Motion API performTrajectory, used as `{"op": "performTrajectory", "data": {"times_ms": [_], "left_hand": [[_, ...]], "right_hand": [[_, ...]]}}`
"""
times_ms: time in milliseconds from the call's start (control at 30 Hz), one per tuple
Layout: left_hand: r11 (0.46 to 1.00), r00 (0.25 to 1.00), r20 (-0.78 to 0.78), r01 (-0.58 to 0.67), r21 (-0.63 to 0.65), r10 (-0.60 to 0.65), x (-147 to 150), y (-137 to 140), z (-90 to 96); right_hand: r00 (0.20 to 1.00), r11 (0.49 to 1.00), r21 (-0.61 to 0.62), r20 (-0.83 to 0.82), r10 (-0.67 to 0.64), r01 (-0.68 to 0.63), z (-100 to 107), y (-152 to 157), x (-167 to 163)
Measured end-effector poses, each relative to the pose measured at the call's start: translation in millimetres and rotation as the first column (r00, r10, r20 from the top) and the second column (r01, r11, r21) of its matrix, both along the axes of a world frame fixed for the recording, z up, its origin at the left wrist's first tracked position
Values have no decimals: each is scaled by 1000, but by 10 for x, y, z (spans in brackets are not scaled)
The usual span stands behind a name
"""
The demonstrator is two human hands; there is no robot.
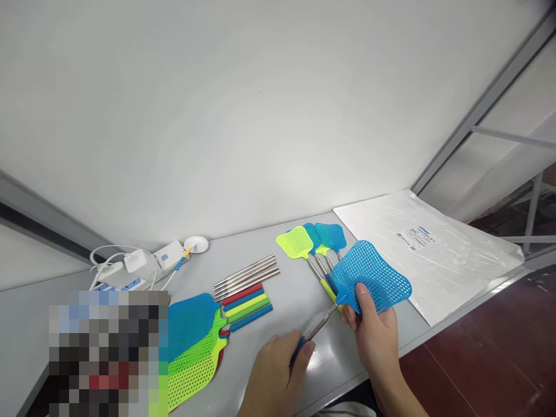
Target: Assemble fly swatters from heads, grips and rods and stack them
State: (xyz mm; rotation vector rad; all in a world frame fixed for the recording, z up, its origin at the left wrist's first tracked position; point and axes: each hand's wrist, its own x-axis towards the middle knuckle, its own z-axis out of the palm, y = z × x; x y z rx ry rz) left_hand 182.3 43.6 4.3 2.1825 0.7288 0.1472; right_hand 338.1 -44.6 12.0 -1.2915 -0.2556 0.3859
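Observation:
A blue fly swatter (369, 272) with a perforated head is held between both hands. My right hand (373, 336) pinches the lower part of its head, thumb on top. My left hand (280, 370) is wrapped round its blue handle, and a silver metal rod shows between the two hands. Behind my right hand lie several fly swatters with rods and handles, among them a yellow-green one (295, 242). Left of them are several bare metal rods (247, 277) and a row of coloured handles (247, 308). Loose blue, green and yellow-green swatter heads (191, 318) overlap at the left.
A white plastic package (412, 249) with a printed label covers the right end of the grey table (260, 237). White chargers and cables (134, 263) sit at the back left, beside a round white disc (196, 244). A pixelated patch hides the lower left. A wall rises behind.

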Motion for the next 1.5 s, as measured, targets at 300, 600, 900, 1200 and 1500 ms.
{"op": "performTrajectory", "data": {"times_ms": [300, 600, 900, 1200, 1500], "left_hand": [[885, 999, 39, 35, -465, -19, -165, 35, 325], [540, 997, 68, 34, -841, 43, -492, 193, 482], [439, 954, 52, -87, -894, 294, -580, 48, 400], [960, 993, 64, -76, -269, 97, -564, 154, 631], [929, 997, 30, -50, -368, 66, -875, 310, 772]], "right_hand": [[960, 960, 14, -6, 281, -281, 163, -44, -18], [897, 893, -95, -1, 442, -440, 255, 98, -224], [845, 848, -20, -93, 526, -530, 325, 300, -359], [679, 692, 49, -149, 718, -721, 114, 314, -475], [811, 828, 64, -171, 559, -557, -54, 247, -496]]}}
